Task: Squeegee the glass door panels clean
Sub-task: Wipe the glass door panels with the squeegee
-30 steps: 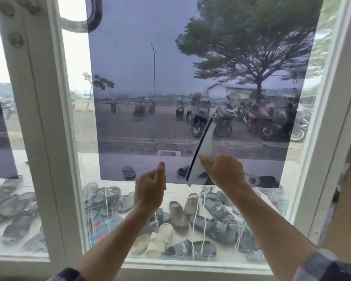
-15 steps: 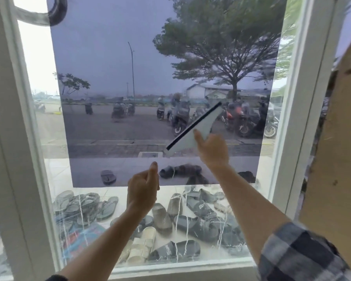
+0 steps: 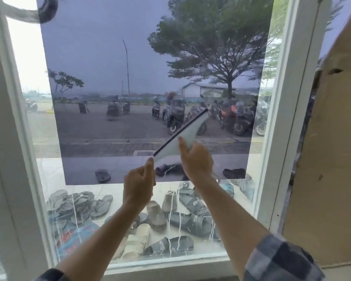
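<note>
Swinging squeegee [image 3: 182,134] over from near-upright a second ago into a slant, and lifting it higher on glass panel [image 3: 109,82]. Now lying low-left to high-right, dark rubber edge facing up-left, over the lower right part of tinted film [image 3: 85,57]. Gripping pale body with right hand [image 3: 197,161], fingers wrapped, one finger stretched along the back, probably for pressing the edge flat against the glass. Keeping left hand [image 3: 139,183] curled narrow, thumb tip raised just beside the lower blade end; touching or not, cannot tell; holding nothing visible. Probably steadying or guiding that end. Slanting the blade likely for sending water off to one side, not back across wiped glass. Showing white drip trails [image 3: 75,218] on the clear strip below the film, in front of sandals [image 3: 170,220] lying outside, so judging that bottom strip not yet done. Working near right door frame [image 3: 282,98], with cardboard sheet [image 3: 332,159] just beyond it. Risking streaks with weak pressure at the far tip.
</note>
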Motion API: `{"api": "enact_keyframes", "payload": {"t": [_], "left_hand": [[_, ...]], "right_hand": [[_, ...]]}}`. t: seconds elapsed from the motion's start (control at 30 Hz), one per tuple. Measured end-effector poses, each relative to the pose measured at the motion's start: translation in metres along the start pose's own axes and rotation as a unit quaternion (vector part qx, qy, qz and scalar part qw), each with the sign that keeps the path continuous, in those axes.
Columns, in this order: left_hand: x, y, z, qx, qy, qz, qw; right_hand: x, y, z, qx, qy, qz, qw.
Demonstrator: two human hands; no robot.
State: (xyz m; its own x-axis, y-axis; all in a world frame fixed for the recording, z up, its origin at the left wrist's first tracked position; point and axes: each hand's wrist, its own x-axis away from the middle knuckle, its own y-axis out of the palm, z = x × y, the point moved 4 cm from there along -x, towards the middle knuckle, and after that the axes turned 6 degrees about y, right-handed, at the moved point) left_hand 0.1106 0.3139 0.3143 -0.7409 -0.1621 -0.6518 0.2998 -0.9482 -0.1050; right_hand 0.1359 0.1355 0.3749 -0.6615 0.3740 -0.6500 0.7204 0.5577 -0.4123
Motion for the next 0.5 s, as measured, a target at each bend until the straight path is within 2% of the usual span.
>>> {"api": "enact_keyframes", "payload": {"t": [0.1, 0.23, 0.5], "left_hand": [[0.002, 0.0, -0.007, -0.012, 0.004, -0.001, 1.0], [0.012, 0.002, -0.023, -0.017, -0.019, -0.007, 1.0], [0.035, 0.02, -0.054, -0.028, -0.057, -0.047, 0.997]], "right_hand": [[-0.022, 0.0, -0.028, 0.031, -0.041, -0.001, 0.999], [-0.024, 0.02, 0.012, 0.007, 0.058, -0.019, 0.998], [0.061, 0.06, 0.096, -0.047, 0.187, -0.019, 0.981]]}}
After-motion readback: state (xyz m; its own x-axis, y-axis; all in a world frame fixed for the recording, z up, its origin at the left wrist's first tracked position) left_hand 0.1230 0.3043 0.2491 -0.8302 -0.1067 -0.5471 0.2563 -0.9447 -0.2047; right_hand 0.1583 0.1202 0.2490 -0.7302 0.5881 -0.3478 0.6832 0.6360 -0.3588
